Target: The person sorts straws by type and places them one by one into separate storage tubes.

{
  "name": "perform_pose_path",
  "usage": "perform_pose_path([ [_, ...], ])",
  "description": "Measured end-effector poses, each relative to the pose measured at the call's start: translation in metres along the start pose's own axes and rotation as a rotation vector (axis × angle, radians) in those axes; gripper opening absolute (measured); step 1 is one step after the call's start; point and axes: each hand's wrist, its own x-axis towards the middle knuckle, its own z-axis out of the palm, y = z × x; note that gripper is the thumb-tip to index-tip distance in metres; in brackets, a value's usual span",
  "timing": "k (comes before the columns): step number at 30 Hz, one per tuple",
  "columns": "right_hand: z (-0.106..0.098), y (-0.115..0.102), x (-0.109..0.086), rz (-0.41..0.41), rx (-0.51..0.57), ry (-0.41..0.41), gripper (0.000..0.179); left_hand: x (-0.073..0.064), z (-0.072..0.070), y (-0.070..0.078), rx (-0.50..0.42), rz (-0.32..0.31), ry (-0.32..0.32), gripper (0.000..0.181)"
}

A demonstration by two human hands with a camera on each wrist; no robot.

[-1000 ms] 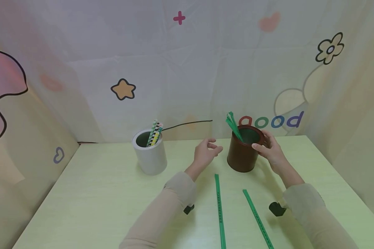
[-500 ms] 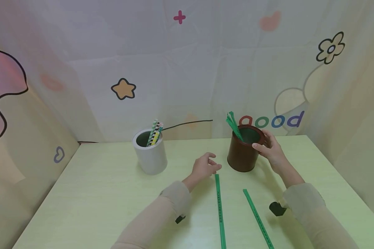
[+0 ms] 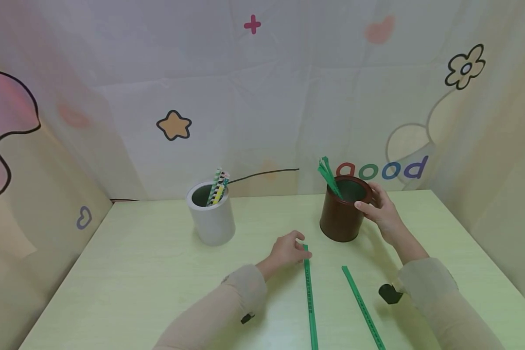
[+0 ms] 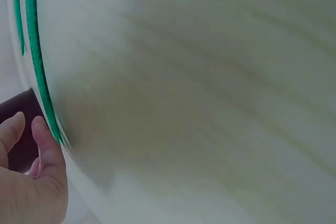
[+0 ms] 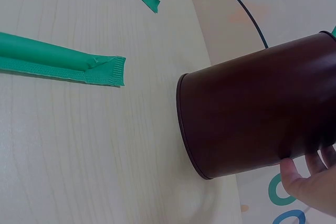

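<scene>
My right hand (image 3: 385, 218) holds a brown cup (image 3: 341, 221) by its rim and side, thumb in front. Several green paper-wrapped sticks (image 3: 328, 177) lean inside that cup. My left hand (image 3: 288, 250) is low over the table at the far end of a long green paper-wrapped stick (image 3: 309, 296). In the left wrist view, thumb and forefinger stand apart, with the stick's end (image 4: 52, 121) right at the fingertips. A second green paper-wrapped stick (image 3: 362, 306) lies to the right; its crimped end (image 5: 105, 71) shows in the right wrist view.
A white cup (image 3: 212, 226) with several patterned sticks (image 3: 218, 189) stands at the back left. The pale table (image 3: 127, 277) ends at a printed cloth backdrop (image 3: 262, 107). Cloth also hangs along both sides.
My left hand has come down and toward me, from beside the brown cup to the far end of the left green stick. My right hand and the brown cup have stayed put.
</scene>
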Motion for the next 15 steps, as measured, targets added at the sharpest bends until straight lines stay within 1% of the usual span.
perform_pose_path([
  [7, -0.001, -0.002, -0.002, -0.002, 0.033, -0.026, 0.074, -0.004, 0.009, -0.004, 0.054, -0.034, -0.015, 0.043],
  [10, -0.001, -0.001, -0.002, -0.003, 0.032, -0.027, 0.075, -0.006, 0.011, -0.005, 0.101, -0.018, -0.006, 0.044],
  [15, -0.001, 0.001, -0.001, -0.004, 0.01, -0.02, 0.075, -0.008, 0.012, -0.005, 0.179, 0.03, 0.017, 0.045],
])
